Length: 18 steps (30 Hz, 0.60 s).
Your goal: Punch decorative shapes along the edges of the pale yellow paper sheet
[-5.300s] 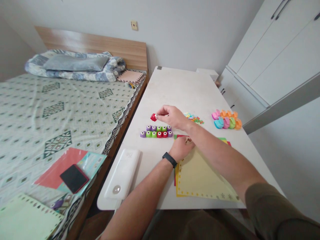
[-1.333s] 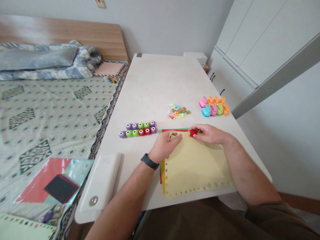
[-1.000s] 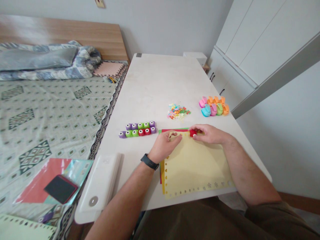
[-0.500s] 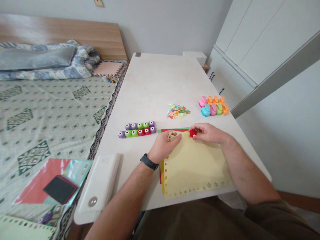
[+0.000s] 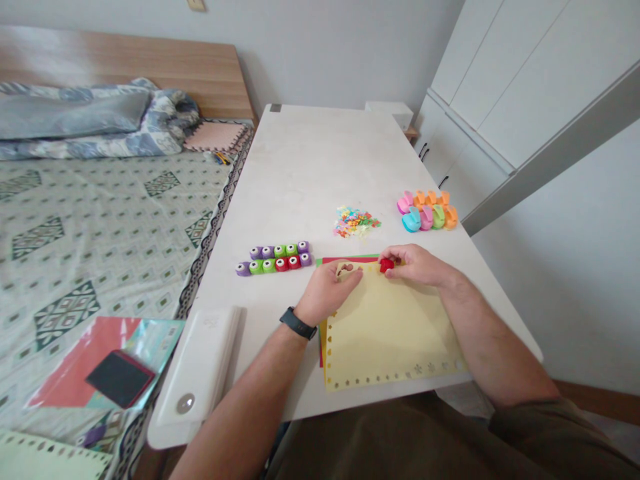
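Packet (image 5: 163,333): print too small to read
Right grip (image 5: 419,267): fingers and thumb closed around red punch (image 5: 387,266)
Red punch: at cream sheet's (image 5: 395,333) far edge, over bench (image 5: 320,167)
Left grip (image 5: 327,290): half-curled, touching sheet's far edge; cannot tell whether pinching

The location was a bedroom in a home. A bed (image 5: 130,267), covered by a patterned sheet (image 5: 100,190), occupied the left side of the frame. A wooden headboard (image 5: 150,70) stood against the plain wall (image 5: 320,50) at the upper left. A grey pillow (image 5: 75,115) rested on a bunched blue-and-white quilt (image 5: 165,120) below the headboard. White cabinets (image 5: 500,80) with dark handles (image 5: 425,153) were fitted at the upper right. A long white table (image 5: 315,157) extended through the centre of the frame, alongside the bed.
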### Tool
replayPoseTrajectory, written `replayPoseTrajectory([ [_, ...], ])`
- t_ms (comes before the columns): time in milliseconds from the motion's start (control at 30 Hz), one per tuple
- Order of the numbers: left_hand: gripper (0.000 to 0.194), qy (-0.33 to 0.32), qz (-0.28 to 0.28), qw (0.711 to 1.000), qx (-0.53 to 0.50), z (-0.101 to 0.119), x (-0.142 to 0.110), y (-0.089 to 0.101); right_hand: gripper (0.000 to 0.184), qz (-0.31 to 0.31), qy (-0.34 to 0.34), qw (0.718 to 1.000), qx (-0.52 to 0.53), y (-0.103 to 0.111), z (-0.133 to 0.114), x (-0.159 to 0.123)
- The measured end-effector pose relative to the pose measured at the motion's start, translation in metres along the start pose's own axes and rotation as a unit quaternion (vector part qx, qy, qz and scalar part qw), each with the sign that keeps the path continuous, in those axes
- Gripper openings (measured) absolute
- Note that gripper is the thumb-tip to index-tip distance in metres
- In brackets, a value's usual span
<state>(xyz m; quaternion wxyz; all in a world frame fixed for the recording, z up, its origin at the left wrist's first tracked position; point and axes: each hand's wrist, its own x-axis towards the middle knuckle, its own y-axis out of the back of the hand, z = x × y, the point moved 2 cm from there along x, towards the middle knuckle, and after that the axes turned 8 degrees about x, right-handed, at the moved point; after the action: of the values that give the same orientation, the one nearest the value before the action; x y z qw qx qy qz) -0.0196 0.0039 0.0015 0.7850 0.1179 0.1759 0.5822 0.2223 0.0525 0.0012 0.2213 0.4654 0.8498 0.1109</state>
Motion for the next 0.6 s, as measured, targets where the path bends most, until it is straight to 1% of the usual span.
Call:
replayPoseTrajectory([
  [133,0.037,-0.014,0.005,1.000,0.012,-0.0002,0.0005,0.0012,0.029,0.000,0.008,1.000,-0.012,-0.0001,0.0004,0.0003],
  [300,0.037,-0.009,0.021,0.999,0.034,-0.0004,0.0022,0.0038,0.031,-0.005,0.015,1.000,-0.014,0.0002,-0.0001,0.0009],
  [433,0.034,-0.031,0.018,0.999,0.035,0.0003,0.0036,0.0062,0.031,-0.012,0.016,0.999,-0.029,0.0007,-0.0018,0.0009],
  [500,0.030,-0.024,0.018,0.999,0.036,0.0000,0.0042,0.0075,0.031,-0.015,0.015,0.999,-0.034,0.0008,-0.0028,0.0008],
  [600,0.032,0.003,0.027,0.999,0.027,-0.0018,0.0060,0.0098,0.031,-0.018,0.014,0.999,-0.041,0.0006,-0.0045,0.0006],
])
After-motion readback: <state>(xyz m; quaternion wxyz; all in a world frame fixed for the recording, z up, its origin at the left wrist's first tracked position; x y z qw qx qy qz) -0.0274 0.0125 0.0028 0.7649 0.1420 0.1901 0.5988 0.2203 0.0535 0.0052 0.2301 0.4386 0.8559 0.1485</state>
